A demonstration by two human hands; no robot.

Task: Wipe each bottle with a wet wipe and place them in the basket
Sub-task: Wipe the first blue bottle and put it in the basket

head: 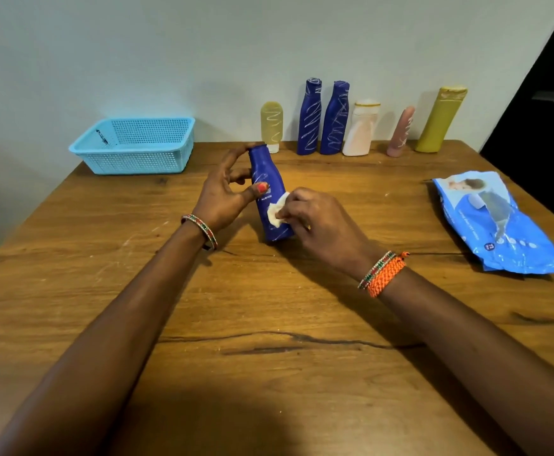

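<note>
A dark blue bottle stands on the wooden table, tilted slightly. My left hand grips its upper part, thumb across the front. My right hand pinches a crumpled white wet wipe against the bottle's lower side. A light blue basket sits at the back left, with a small dark object inside. Along the wall stand several more bottles: a pale yellow one, two dark blue ones with white scribbles, a white one, a pink one and an olive one.
A blue pack of wet wipes lies on the right side of the table, near its edge. A dark doorway is at the far right. The table's left edge falls off near the basket.
</note>
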